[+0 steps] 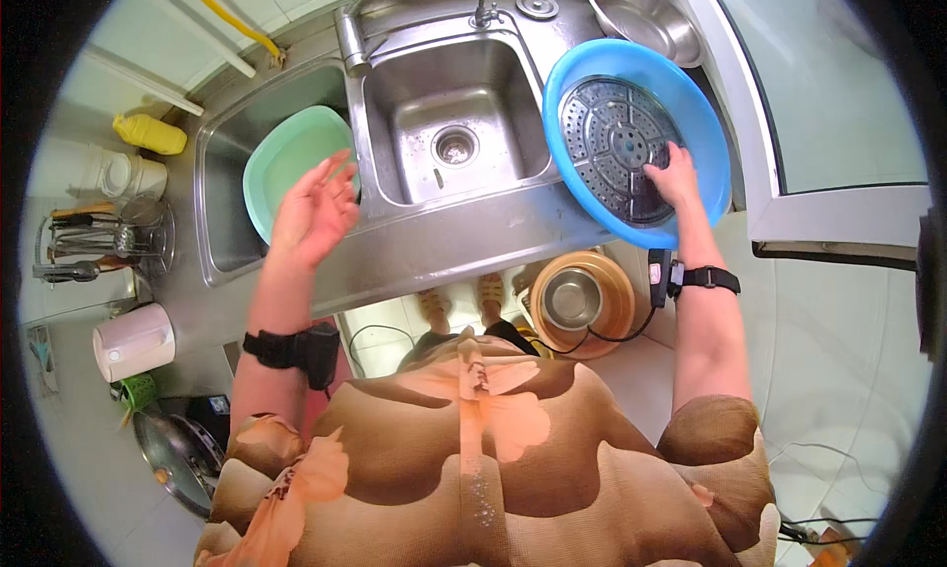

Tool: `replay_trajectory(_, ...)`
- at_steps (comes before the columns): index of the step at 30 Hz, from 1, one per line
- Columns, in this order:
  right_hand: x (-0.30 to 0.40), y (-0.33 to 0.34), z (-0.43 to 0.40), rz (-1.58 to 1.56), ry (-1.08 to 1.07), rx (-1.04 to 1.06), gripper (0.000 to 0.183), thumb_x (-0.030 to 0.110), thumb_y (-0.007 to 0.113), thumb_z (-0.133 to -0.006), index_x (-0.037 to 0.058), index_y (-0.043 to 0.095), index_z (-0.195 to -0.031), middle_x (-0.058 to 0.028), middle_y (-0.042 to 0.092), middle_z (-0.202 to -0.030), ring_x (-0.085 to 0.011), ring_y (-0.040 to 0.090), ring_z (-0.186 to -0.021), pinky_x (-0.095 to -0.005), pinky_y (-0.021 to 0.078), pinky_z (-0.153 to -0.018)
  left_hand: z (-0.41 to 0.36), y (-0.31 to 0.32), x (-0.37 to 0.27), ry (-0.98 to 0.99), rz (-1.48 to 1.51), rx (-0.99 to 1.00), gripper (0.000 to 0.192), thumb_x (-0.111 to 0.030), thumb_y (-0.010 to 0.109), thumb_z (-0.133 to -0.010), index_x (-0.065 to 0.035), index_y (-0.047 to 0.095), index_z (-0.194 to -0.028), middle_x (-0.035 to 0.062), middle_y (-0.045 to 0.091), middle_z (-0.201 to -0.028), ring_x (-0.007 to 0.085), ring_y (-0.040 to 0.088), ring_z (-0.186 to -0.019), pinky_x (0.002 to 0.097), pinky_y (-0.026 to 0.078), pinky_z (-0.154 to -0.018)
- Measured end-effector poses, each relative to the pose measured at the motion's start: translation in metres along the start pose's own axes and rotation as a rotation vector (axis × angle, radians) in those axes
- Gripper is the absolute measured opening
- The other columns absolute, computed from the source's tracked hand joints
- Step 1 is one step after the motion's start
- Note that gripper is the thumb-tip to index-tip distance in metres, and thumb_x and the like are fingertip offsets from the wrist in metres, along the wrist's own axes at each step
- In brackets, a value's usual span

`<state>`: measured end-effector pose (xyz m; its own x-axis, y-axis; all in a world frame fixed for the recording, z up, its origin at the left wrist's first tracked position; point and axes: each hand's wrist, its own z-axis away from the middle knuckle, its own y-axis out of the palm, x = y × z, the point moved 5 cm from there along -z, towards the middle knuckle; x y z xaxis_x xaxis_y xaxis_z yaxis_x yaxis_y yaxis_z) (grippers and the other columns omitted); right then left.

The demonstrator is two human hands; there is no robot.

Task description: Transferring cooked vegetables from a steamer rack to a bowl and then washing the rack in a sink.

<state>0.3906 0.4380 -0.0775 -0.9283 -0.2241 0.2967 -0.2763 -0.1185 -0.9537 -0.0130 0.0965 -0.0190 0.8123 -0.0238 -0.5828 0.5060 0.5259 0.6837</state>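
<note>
My left hand (317,210) hovers at the right edge of a mint-green plastic basin (259,171), fingers loosely curled and holding nothing. The basin sits in the left sink bowl with liquid in it. On the right, my right hand (676,176) reaches into a large blue plastic basin (699,123), thumb and fingers spread. Its fingertips are at the right side of a round perforated metal steamer rack (603,134); whether they touch it is unclear. The rack lies inside the blue basin, which rests on the counter beside the right sink bowl (414,123).
A faucet (353,45) stands between the sink bowls. Behind the blue basin are a metal bowl (644,20) and a sink strainer lid (538,6). An open window frame (762,131) juts in at right. Utensils in a rack (126,238) and a pink kettle (135,343) stand left.
</note>
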Motion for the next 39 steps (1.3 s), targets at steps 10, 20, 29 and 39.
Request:
replay_trajectory(10,0.061,0.006,0.026,-0.288,-0.573,0.040,0.050,0.015,0.061,-0.077,0.0114,0.050,-0.125,-0.0184,0.039,-0.135,-0.0325,0.039,-0.124,-0.0383,0.0326,-0.103,-0.077,0.160,0.061,-0.111,-0.274,0.233,0.035,-0.026,0.050,-0.092,-0.0044,0.050,-0.119,0.0089,0.056,-0.109,0.0155,0.056,-0.092,0.0275,0.049,-0.076)
replay_trajectory(20,-0.027,0.031,-0.027,-1.490,0.532,-0.074,0.025,0.015,0.053,-0.089,0.0004,0.057,-0.109,-0.0087,0.060,-0.088,-0.0147,0.057,-0.070,-0.0242,0.0472,-0.056,-0.125,0.227,0.135,-0.178,-0.348,0.143,0.055,-0.031,0.048,-0.092,-0.0034,0.027,-0.135,0.0195,0.033,-0.136,0.0307,0.035,-0.125,0.0461,0.033,-0.100)
replay_trajectory(29,0.111,-0.016,0.009,-1.692,0.156,0.646,0.033,0.028,0.045,-0.094,-0.0008,0.057,-0.106,-0.0118,0.063,-0.091,-0.0209,0.063,-0.080,-0.0330,0.0541,-0.069,-0.174,0.233,0.185,-0.290,-0.064,-0.012,0.029,-0.033,0.031,-0.098,-0.0064,0.043,-0.102,0.0068,0.047,-0.091,0.0175,0.045,-0.079,0.0322,0.039,-0.068)
replay_trajectory(39,-0.049,0.029,-0.041,-1.520,0.666,-0.192,0.028,0.022,0.049,-0.091,0.0020,0.053,-0.110,-0.0120,0.061,-0.100,-0.0220,0.060,-0.085,-0.0341,0.0532,-0.070,-0.164,0.235,0.190,-0.236,-0.498,-0.075,0.029,-0.040,0.054,-0.088,-0.0112,0.056,-0.087,0.0001,0.051,-0.075,0.0100,0.049,-0.064,0.0259,0.042,-0.054)
